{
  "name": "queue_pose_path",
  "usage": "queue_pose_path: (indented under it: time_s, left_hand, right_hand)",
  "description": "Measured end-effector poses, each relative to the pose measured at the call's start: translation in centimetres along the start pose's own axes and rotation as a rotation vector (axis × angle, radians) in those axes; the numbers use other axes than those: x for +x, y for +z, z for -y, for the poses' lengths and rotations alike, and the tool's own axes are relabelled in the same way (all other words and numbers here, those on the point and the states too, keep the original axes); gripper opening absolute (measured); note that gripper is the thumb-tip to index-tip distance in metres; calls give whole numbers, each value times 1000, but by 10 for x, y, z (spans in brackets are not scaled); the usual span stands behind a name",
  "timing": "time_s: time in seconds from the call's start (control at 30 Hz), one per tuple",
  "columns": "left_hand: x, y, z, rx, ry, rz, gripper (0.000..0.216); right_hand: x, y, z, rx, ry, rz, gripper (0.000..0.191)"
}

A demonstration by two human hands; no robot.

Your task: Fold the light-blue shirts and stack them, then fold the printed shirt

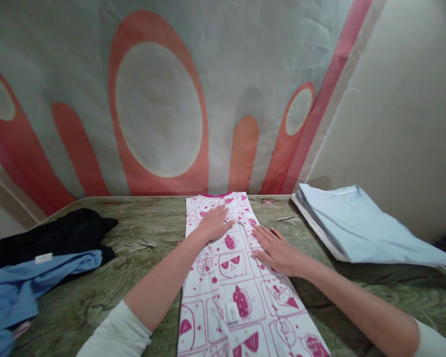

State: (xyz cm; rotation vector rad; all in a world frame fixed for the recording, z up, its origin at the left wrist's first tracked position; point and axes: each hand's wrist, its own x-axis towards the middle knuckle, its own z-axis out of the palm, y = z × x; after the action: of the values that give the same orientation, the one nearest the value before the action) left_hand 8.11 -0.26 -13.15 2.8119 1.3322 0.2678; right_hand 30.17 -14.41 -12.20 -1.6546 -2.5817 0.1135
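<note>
A white garment with pink printed pictures [235,287] lies lengthwise on the table, folded into a long strip, its pink neckline at the far end. My left hand [214,223] rests flat on its upper part, fingers stretched toward the far edge. Lower and to the right, my right hand [275,249] lies flat along the garment's right side, fingers spread. Both palms press on the cloth, and neither hand grasps it. A small white label shows on the lower middle of the fabric.
Dark clothing [74,225] and a blue garment [59,270] lie heaped at the left. Folded light-blue and white clothes [367,225] are stacked at the right, reaching the table's edge. The wood-patterned table [144,287] meets a printed backdrop [223,74] behind.
</note>
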Motion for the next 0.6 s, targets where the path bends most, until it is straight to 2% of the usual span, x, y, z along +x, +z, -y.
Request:
queue_pose_path:
  time_s: [0.17,0.27,0.37,0.47,0.6]
  left_hand:
    - [-1,-3,0,-39,1,-17,67]
    - [-2,-5,0,-112,26,-71,65]
    - [-3,-4,-2,-221,48,-102,63]
    - [-2,-5,-4,-398,56,-111,61]
    - [0,-20,7,-703,-54,-285,55]
  right_hand:
    - [-14,7,-27,-7,150,-1,71]
    - [-23,5,-26,-6,231,-38,71]
    - [-27,-1,-10,9,145,-62,68]
    - [-27,-4,7,32,30,-23,66]
    - [-26,-1,11,34,25,-2,67]
